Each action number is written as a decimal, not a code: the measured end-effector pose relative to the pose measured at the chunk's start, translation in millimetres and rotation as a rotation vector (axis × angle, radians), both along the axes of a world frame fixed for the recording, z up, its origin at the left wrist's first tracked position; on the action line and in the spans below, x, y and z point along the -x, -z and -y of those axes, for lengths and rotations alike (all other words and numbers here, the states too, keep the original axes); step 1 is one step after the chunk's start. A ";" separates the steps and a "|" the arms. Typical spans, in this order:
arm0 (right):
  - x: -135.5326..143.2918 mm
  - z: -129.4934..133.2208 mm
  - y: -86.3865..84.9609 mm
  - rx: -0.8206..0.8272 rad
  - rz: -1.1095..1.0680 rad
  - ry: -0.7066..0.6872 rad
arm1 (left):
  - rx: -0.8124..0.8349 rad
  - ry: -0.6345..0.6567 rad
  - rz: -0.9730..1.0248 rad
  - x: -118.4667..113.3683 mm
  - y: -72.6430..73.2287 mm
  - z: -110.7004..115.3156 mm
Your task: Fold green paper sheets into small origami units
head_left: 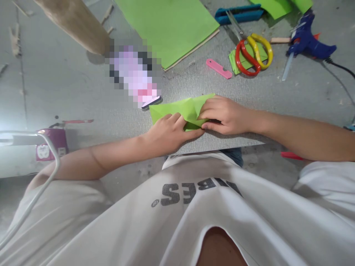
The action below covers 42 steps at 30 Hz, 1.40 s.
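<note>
A piece of light green paper [172,108], folded along several creases, lies near the table's front edge. My left hand [168,135] rests on its near left part, fingers curled over the paper and thumb stretched along its lower edge. From the right, my right hand [224,114] grips the paper's right part between fingers and thumb. The two thumbs nearly meet at the lower edge. Part of the folded paper is hidden under my fingers.
Beyond my hands lie a phone [131,74], a green sheet [172,29], a pink folding cutter [219,68], scissors [248,55] on small green pieces, a blue tool [238,14] and a blue glue gun [310,40]. A brown cylinder [77,26] stands upper left.
</note>
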State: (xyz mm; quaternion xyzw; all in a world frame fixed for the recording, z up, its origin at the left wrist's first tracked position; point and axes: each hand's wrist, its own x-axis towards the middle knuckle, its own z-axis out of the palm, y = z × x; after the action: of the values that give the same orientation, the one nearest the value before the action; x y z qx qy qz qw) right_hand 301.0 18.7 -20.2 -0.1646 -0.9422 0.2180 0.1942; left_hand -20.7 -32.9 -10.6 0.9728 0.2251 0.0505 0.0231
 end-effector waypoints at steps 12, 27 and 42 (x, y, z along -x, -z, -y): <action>16.3 7.2 1.2 0.185 0.059 0.175 | -0.083 0.003 -0.087 -3.3 -7.8 7.2; 17.4 11.2 3.1 0.125 0.131 0.249 | -0.075 -0.003 -0.146 -3.4 -8.5 5.9; 13.8 7.7 4.6 0.168 0.052 0.288 | -0.126 -0.145 0.009 -3.7 -3.1 13.7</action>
State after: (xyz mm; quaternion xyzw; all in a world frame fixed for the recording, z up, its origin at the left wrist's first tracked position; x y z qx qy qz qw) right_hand 287.2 11.0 -24.9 -0.3194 -0.8919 0.2615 0.1846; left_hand -17.0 -46.7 -7.5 0.9532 0.2912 0.0706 -0.0408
